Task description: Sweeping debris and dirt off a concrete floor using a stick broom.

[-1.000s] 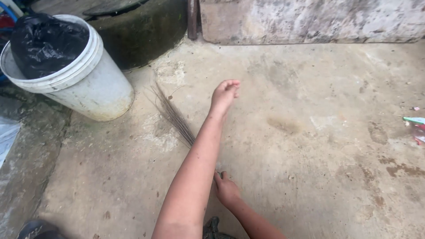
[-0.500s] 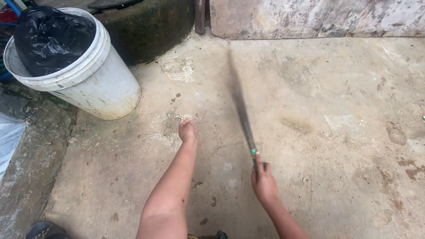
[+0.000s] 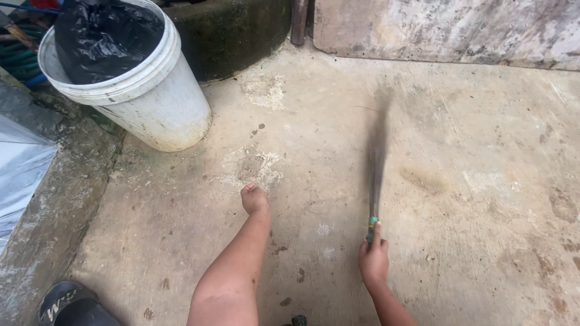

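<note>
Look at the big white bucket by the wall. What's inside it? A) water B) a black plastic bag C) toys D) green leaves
B: the white bucket at the upper left is stuffed with a crumpled black plastic bag that rises above its rim; no water, leaves or toys show in it.

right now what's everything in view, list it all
bucket: one, white, upper left on the floor
bag: one, black, inside the bucket
concrete floor: one, grey-tan, stained, across the frame
wall: one, pale, weathered, top right
dark curved tank: one, mossy, behind the bucket
shoe: one, black, bottom left corner
broom: one, dark bristles, blurred, green band at the grip
left hand: one, closed, empty, over the floor
right hand: one, gripping the broom
</note>
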